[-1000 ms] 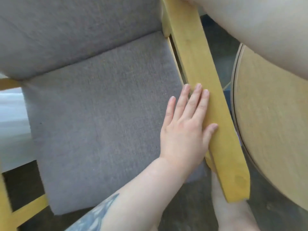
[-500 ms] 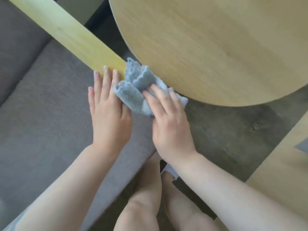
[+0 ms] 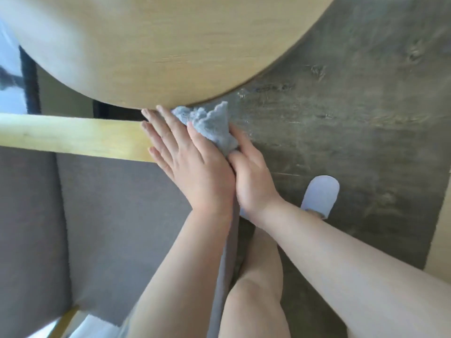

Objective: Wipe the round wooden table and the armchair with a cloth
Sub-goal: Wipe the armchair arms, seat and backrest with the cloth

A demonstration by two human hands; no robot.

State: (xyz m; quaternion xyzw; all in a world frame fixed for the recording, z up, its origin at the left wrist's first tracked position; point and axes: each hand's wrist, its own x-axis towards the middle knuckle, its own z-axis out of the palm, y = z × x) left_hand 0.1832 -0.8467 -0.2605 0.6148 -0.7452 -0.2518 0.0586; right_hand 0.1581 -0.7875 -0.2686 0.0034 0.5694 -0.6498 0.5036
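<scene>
The round wooden table (image 3: 170, 45) fills the top of the view. The armchair's yellow wooden armrest (image 3: 73, 135) runs in from the left, above its grey seat cushion (image 3: 117, 215). A crumpled blue-grey cloth (image 3: 212, 125) sits at the armrest's front end, just under the table's edge. My right hand (image 3: 251, 176) grips the cloth from the right. My left hand (image 3: 190, 162) lies flat on the armrest's end with fingers stretched out, its edge pressed against the cloth and my right hand. The tip of the armrest is hidden under both hands.
Dark wood-look floor (image 3: 353, 118) spreads to the right. My bare legs (image 3: 258, 289) and a white slipper (image 3: 319, 196) are below the hands. A pale wooden piece (image 3: 441, 240) shows at the right edge.
The view has swung, so the armrest now lies level at the left. My hands have closed together, and the cloth now bunches up between them at the armrest's end.
</scene>
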